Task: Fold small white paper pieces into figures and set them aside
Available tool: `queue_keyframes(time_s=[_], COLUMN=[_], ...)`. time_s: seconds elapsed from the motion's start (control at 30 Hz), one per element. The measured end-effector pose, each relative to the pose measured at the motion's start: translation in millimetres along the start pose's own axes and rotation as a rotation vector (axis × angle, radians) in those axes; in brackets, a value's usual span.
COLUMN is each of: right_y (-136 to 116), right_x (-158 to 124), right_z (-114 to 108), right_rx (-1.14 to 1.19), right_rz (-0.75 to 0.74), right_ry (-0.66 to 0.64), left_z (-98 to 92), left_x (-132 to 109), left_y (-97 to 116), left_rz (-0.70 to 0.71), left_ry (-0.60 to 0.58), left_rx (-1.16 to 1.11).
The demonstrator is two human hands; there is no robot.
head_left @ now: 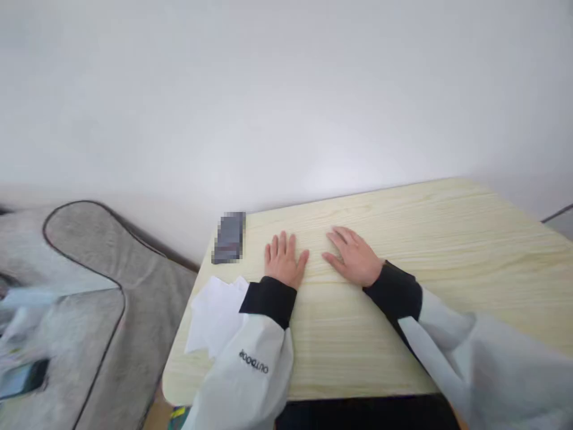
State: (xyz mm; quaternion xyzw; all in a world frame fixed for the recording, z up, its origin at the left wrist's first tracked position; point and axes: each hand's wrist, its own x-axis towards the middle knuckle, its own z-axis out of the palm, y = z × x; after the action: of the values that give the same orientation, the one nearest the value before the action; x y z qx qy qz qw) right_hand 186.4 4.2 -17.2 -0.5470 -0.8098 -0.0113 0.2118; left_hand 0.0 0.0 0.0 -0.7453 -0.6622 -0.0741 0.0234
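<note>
My left hand [285, 263] lies palm down on the pale wood-grain table [340, 340], fingers spread and nothing in it. To its right, my right hand [356, 257] rests on or just over the tabletop, its fingers apart and likewise holding nothing. White sheets of paper [215, 316] lie overlapping beside my left forearm, partly covered by the sleeve. Beyond the papers, near the back left corner, is a dark rectangular object [229, 237] blurred by pixelation, so its kind cannot be made out.
A white wall [286, 107] rises behind the table's back edge. Left of the table stands a grey upholstered seat [152, 304] with dark piping. On it sits a dark-edged object [24, 379] with a pale blue face. A dark cable [557, 213] shows at the far right.
</note>
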Motion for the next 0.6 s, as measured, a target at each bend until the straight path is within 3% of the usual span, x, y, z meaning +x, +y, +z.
queue_keyframes(time_s=[0.3,0.47,0.6], right_y=[1,1,0], right_x=[-3,-3,-3], right_z=[3,2,2], right_rx=[-0.024,-0.027,-0.024], right_rz=[-0.019,-0.024,-0.017], right_ry=[0.010,0.005,-0.005], left_z=[-6.3,-35.8,-66.4], left_x=[6,8,-23], left_y=[2,-10,-44], left_rz=[0.065,0.156,0.152], left_ry=[0.079,-0.037,-0.057], left_rx=[0.054,0.046,0.092])
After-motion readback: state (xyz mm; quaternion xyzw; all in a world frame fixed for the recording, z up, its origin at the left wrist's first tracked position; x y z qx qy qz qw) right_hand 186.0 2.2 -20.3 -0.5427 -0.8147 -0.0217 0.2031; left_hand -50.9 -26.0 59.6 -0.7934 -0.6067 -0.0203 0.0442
